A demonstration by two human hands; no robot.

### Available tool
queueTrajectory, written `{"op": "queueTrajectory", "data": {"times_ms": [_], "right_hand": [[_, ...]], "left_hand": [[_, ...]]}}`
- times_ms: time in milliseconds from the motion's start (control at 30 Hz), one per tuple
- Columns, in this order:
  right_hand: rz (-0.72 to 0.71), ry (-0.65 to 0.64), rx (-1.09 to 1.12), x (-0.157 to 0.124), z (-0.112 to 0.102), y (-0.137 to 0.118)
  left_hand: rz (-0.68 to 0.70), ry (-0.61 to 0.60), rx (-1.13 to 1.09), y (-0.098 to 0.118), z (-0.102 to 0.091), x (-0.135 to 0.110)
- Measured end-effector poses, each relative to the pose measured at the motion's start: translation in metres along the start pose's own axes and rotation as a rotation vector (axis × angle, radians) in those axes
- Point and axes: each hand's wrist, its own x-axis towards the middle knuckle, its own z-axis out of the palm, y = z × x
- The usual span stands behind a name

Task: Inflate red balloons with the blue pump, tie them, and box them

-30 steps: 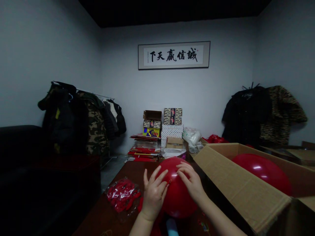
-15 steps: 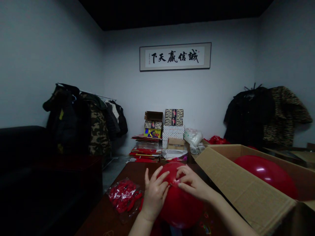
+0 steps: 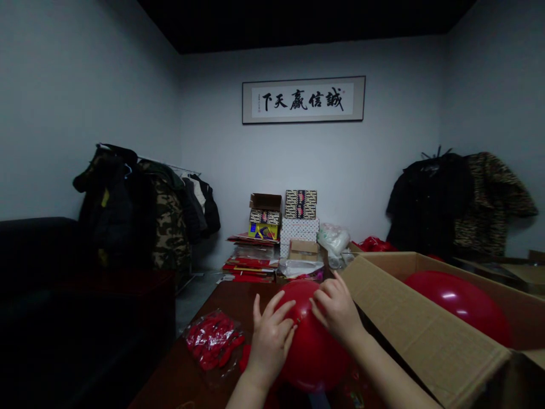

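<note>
A large inflated red balloon (image 3: 317, 355) is between my hands above the dark table, its neck side facing me. My left hand (image 3: 272, 335) lies against its left side, with thumb and index finger pinched at the small neck of the balloon and the other fingers raised. On the upper right, my right hand (image 3: 334, 309) has its fingers bent and drawn together close to the balloon's surface. Whatever is between those fingertips is too small or too hidden to make out. Left of my left hand lies a clear plastic bag of uninflated red balloons (image 3: 213, 341).
An open cardboard box (image 3: 426, 329) holding another red balloon (image 3: 457, 301) stands close on the right. Small coloured bits (image 3: 355, 397) lie on the table (image 3: 170, 375) by my right forearm. Stacked boxes (image 3: 299, 233) and red paper goods (image 3: 249, 270) are at the back.
My right hand has moved up and to the right, away from the balloon's neck, and its fingers have curled more. My left hand stays at the neck, almost unmoved.
</note>
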Motion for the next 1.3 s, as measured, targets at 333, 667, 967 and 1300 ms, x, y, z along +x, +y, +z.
{"op": "queueTrajectory", "data": {"times_ms": [333, 667, 967, 1300], "right_hand": [[0.546, 0.118, 0.598, 0.000, 0.027, -0.026], [0.474, 0.182, 0.598, -0.002, 0.032, -0.025], [-0.094, 0.017, 0.100, -0.005, 0.017, -0.016], [-0.349, 0.072, 0.005, 0.003, 0.021, -0.025]], "left_hand": [[-0.040, -0.025, -0.021, 0.004, -0.004, 0.002], [-0.071, -0.033, -0.036, 0.007, -0.005, 0.005], [-0.155, -0.104, -0.052, -0.006, -0.019, 0.012], [-0.308, -0.206, -0.208, -0.010, -0.011, 0.010]]}}
